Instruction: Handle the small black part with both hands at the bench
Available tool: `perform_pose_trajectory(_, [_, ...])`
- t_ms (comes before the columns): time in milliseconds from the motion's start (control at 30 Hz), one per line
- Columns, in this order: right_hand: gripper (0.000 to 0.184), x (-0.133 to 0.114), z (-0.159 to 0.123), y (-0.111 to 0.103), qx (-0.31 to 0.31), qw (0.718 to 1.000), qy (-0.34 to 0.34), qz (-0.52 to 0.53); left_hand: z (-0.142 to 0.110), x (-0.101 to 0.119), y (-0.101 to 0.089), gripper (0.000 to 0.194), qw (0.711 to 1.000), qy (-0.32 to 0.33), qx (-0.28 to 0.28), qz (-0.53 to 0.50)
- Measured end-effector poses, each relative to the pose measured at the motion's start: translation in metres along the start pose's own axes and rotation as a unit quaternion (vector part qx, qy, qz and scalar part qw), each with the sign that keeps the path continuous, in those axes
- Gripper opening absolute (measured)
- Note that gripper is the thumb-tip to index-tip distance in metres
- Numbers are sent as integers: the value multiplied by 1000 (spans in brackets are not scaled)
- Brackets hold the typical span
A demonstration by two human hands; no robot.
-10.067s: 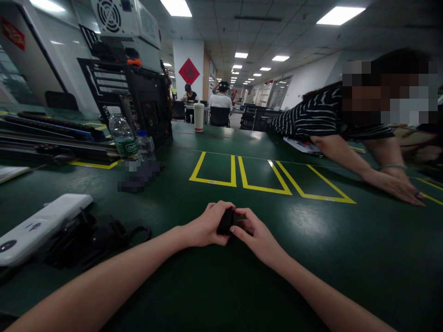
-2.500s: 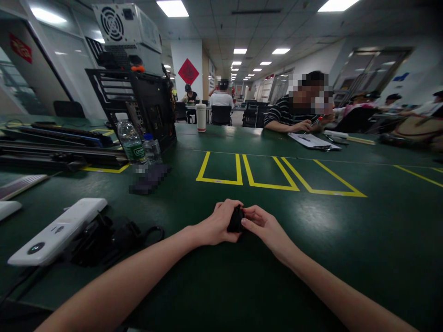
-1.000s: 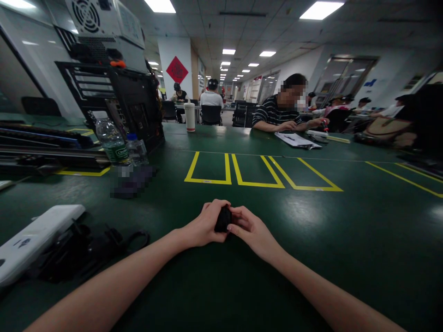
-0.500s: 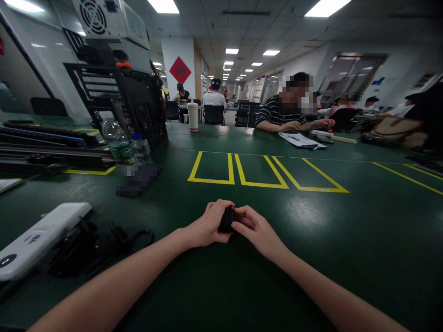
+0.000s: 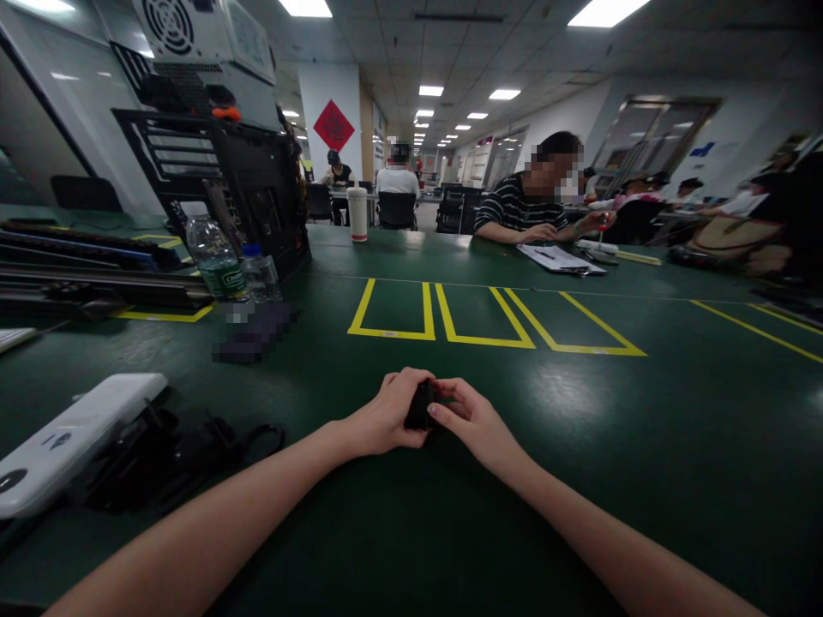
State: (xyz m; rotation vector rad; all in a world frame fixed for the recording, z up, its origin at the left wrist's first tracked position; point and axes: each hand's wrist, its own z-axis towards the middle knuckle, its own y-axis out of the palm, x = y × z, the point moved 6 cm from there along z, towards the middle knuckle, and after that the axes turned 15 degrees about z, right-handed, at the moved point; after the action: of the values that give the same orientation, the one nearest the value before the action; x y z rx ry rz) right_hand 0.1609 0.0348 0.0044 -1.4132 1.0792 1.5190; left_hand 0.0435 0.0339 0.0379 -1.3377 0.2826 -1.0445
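A small dark block-like black object (image 5: 419, 406) sits between my hands, low over the green table (image 5: 553, 480); its exact kind cannot be made out. My left hand (image 5: 389, 415) is wrapped around its left side, thumb below and fingers over the top. From the right, my right hand (image 5: 474, 420) pinches the object's edge with curled fingers and thumb. The fingers hide much of the object's outline.
At the left lie a white device (image 5: 83, 441) and black straps or cables (image 5: 138, 458). Behind them stand water bottles (image 5: 215, 257) beside a black computer case (image 5: 257, 188). Yellow tape outlines (image 5: 485, 343) mark the table ahead. Across it, a person in a striped shirt (image 5: 511, 210) sits near a clipboard (image 5: 559, 259).
Both hands keep nearly the same hold on the black object; the right fingers shift only slightly. The view tilts a little. Across the table, the other person's raised hand moves slightly.
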Motion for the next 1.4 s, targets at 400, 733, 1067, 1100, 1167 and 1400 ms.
perform_pose_trajectory(400, [13,-3,-2,6,-19,999,-38,26,1,-2,5,59,1000,4,8,16])
perform_pose_trajectory(733, [20,-4,-5,8,-33,999,-26,0,0,0,-1,59,1000,-18,-14,-4])
perform_pose_trajectory(1067, [17,-4,-2,6,-15,999,-32,5,1,1,1,59,1000,-15,-11,-3])
perform_pose_trajectory(1100, [19,-2,-1,5,-9,1000,-26,11,1,0,1,59,1000,-17,-12,-3])
perform_pose_trajectory(1167, [23,0,1,3,-1,1000,-17,17,1,-1,1,59,1000,-25,-12,-7])
perform_pose_trajectory(1400, [21,-7,-7,8,-21,999,-40,-24,3,-4,6,61,1000,-30,-8,-5])
